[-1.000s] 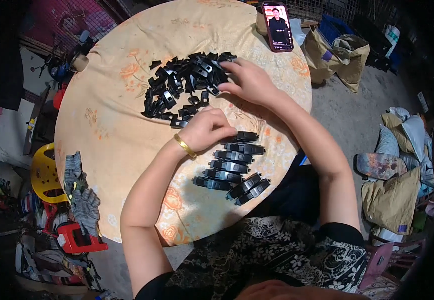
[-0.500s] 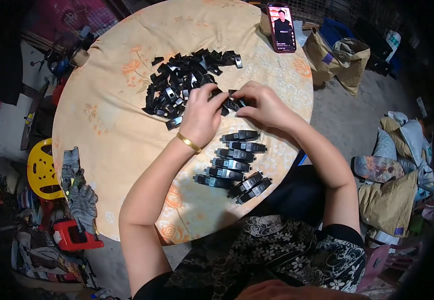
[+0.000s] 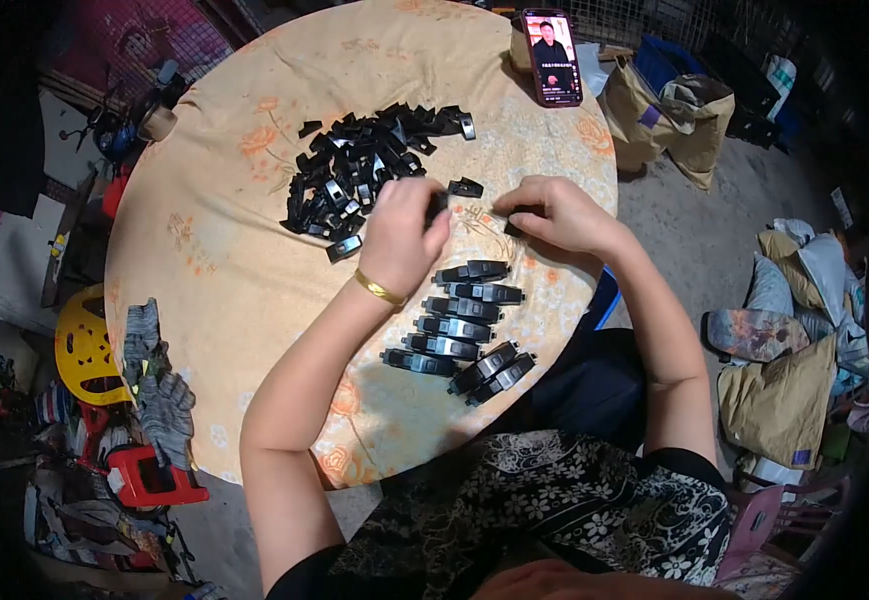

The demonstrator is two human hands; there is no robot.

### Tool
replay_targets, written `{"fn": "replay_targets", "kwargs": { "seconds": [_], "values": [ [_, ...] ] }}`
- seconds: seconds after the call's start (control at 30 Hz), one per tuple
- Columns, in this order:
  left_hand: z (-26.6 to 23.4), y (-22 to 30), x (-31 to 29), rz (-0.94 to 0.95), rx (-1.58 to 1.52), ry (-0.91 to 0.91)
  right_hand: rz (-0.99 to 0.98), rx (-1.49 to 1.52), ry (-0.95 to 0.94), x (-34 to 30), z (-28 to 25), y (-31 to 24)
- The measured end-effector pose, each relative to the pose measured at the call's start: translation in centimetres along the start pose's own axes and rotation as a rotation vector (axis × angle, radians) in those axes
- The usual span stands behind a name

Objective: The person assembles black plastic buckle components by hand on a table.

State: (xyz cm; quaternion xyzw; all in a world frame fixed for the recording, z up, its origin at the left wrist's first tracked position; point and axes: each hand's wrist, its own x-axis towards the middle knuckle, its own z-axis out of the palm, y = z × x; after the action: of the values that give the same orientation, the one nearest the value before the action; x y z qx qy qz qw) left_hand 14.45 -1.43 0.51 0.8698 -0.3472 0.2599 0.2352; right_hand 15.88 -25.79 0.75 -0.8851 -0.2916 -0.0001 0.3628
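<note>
Left hand [image 3: 402, 235] gripping black clip [image 3: 437, 207] | loose pile [image 3: 360, 165] just beyond

Bench [image 3: 215, 260]: round, under a floral cloth, filling the upper middle of the frame.
Your left hand [image 3: 402, 238]: closed on a black clip at the loose clip pile [image 3: 360, 165].
Your right hand [image 3: 553, 212]: pinching another black part, centre right.
Assembled clips [image 3: 460, 325]: rowed below your hands.
Phone [image 3: 552, 57]: top centre, screen lit.

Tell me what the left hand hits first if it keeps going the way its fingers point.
The left hand points up and away across the table; the heap of loose black clips lies right ahead, probably first, though the hand's height above it is unclear.
</note>
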Motion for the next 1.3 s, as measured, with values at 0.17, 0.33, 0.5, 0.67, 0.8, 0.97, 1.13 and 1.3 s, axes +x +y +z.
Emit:
{"fn": "replay_targets", "kwargs": {
  "seconds": [0.17,0.33,0.5,0.67,0.8,0.97,1.13,1.3],
  "values": [
    [0.1,0.4,-0.6,-0.683,-0.933,0.129,-0.102,-0.141,-0.124,-0.4,-0.9,-0.1],
    [0.6,0.9,-1.9,-0.449,-0.429,-0.102,0.098,0.115,0.062,-0.6,0.2,-1.7],
    [-0.3,1.5,-1.8,-0.347,-0.146,-0.183,-0.171,0.018,0.089,-0.8,2.8,-2.2],
    [-0.4,1.0,-2.3,-0.443,-0.231,-0.212,-0.194,-0.193,0.089,-1.4,1.8,-2.9],
    [-0.8,0.8,-1.9,-0.372,-0.250,-0.245,-0.225,-0.240,0.089,-1.1,2.1,-3.0],
    [-0.4,1.4,-2.2,-0.374,-0.345,-0.233,-0.296,-0.137,0.122,-0.7,3.6,-3.1],
    [-1.8,-0.5,-0.3,-0.455,-0.536,-0.478,-0.192,0.038,-0.097,-0.4,2.5,-2.3],
    [-2.3,-7.6,0.3,-0.517,0.430,0.027,-0.182,-0.022,0.193,2.6,3.6,-1.4]
  ]
}}
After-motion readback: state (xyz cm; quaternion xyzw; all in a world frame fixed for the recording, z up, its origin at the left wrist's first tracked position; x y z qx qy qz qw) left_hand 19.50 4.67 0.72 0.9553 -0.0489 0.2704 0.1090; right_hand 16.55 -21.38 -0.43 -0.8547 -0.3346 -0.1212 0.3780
